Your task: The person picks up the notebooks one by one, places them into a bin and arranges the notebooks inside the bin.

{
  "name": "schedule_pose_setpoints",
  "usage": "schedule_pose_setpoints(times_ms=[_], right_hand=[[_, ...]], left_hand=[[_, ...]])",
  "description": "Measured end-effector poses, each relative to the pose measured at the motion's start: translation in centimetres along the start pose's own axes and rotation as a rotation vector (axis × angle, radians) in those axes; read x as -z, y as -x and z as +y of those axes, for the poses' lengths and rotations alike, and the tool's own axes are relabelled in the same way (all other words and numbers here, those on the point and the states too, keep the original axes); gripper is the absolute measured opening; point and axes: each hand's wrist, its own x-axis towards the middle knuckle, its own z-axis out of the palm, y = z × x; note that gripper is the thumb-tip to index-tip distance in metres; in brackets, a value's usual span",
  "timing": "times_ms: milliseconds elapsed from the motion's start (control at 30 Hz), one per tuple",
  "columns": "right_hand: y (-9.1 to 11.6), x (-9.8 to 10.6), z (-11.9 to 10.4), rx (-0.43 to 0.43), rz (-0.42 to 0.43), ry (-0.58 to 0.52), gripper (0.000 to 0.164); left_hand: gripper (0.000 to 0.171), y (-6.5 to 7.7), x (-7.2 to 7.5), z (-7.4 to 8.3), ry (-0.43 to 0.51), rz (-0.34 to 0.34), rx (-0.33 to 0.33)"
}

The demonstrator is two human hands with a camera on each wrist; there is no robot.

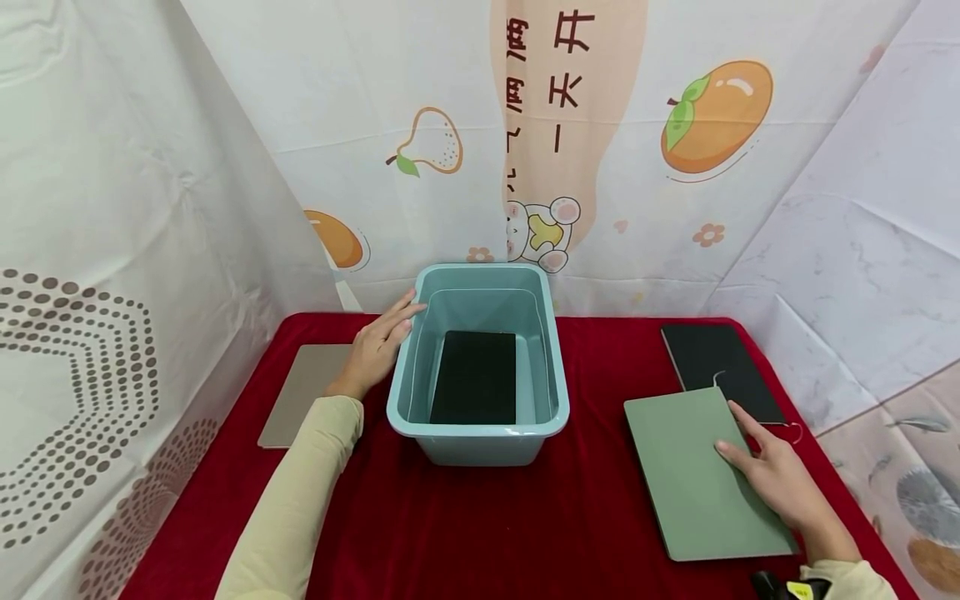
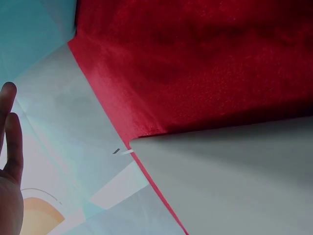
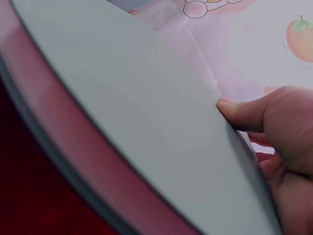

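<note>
My right hand (image 1: 780, 479) grips a green notebook (image 1: 697, 479) by its right edge, thumb on the cover. In the right wrist view the notebook (image 3: 142, 98) is tilted, its pinkish page edges showing and the thumb (image 3: 244, 112) pressed near its edge. My left hand (image 1: 375, 350) reaches to the left rim of a blue-green plastic basin (image 1: 480, 431), fingers extended and fingertips right at the rim. Inside the basin lies a black notebook (image 1: 476, 379). In the left wrist view only part of the left hand (image 2: 12, 161) shows at the left border.
A grey-beige notebook (image 1: 303, 392) lies at the table's left, partly behind the left forearm. Another black notebook (image 1: 716, 367) lies at the back right, overlapped by the green one. Red cloth (image 1: 495, 533) covers the table. Printed white curtains (image 1: 360, 75) stand behind and at both sides.
</note>
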Motion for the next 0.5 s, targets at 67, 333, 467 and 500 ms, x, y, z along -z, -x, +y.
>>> schedule_pose_setpoints(times_ms=[67, 333, 467, 500], right_hand=[[-0.2, 0.2, -0.2, 0.002, 0.000, -0.002, 0.077], [-0.9, 0.7, -1.0, 0.014, 0.041, -0.016, 0.076], [-1.3, 1.0, -1.2, 0.007, 0.055, -0.017, 0.076], [-1.4, 1.1, -1.2, 0.003, 0.054, -0.016, 0.076]], left_hand=[[0.044, 0.0, 0.0, 0.0, 0.006, -0.001, 0.000], [0.045, 0.0, 0.0, 0.1, 0.004, -0.001, -0.009], [0.045, 0.0, 0.0, 0.0, 0.010, -0.002, -0.007], [0.045, 0.0, 0.0, 0.0, 0.010, -0.003, -0.007]])
